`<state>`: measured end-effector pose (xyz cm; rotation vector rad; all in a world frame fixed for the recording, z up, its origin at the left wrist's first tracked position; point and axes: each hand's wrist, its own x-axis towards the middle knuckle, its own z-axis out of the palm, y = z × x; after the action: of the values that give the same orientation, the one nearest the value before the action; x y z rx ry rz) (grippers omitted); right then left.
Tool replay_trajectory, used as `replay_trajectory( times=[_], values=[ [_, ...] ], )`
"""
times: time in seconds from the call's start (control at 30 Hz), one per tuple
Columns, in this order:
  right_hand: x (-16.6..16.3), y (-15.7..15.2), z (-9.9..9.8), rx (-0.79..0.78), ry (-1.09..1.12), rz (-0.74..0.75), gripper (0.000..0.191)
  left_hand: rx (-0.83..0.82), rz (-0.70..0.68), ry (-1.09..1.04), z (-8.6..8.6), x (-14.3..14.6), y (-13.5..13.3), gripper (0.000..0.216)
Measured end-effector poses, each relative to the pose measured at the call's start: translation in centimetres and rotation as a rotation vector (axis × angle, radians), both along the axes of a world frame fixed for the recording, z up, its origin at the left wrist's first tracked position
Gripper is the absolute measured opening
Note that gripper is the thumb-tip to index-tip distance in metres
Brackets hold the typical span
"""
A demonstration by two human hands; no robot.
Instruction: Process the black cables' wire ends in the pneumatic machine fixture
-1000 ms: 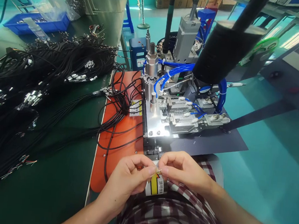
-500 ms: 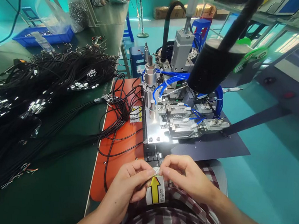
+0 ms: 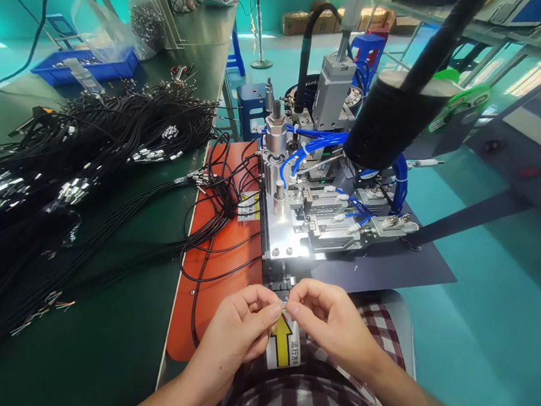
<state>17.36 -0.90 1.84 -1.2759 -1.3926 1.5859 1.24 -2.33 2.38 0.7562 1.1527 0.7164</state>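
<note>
Both hands meet at the front edge of the machine, close to my lap. My left hand (image 3: 235, 329) pinches a thin cable close to its end, with most of it hidden by the fingers. Thumb and forefinger of my right hand (image 3: 335, 325) close on the fine wire ends (image 3: 285, 306) of that cable. Only a tiny pale bit shows between the two hands. Just below the fingertips is a white label (image 3: 291, 361) with a yellow arrow. Beyond the hands is the machine's metal plate (image 3: 284, 239).
Black cables (image 3: 226, 199) lie coiled over the orange board (image 3: 223, 312) on the left. Large cable bundles (image 3: 130, 121) cover the dark green table (image 3: 109, 359). Blue air tubes (image 3: 313, 147) and a black cylinder (image 3: 391, 122) rise above the machine. A blue tray (image 3: 86, 70) stands farther back.
The fingertips of both hands have come slightly closer together, and less of the pale wire shows between them. The view has shifted slightly.
</note>
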Motion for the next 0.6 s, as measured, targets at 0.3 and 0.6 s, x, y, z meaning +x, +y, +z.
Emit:
replay_trajectory(
  times=[0.3,0.6],
  values=[
    [0.1,-0.8,-0.9,-0.167,0.169,-0.112,0.023,0.020,0.038,-0.001,0.4,0.0,-0.1,0.028],
    [-0.1,-1.2,0.1,-0.064,0.034,-0.083,0.017,0.013,0.000,-0.020,0.4,-0.1,0.0,0.025]
  ],
)
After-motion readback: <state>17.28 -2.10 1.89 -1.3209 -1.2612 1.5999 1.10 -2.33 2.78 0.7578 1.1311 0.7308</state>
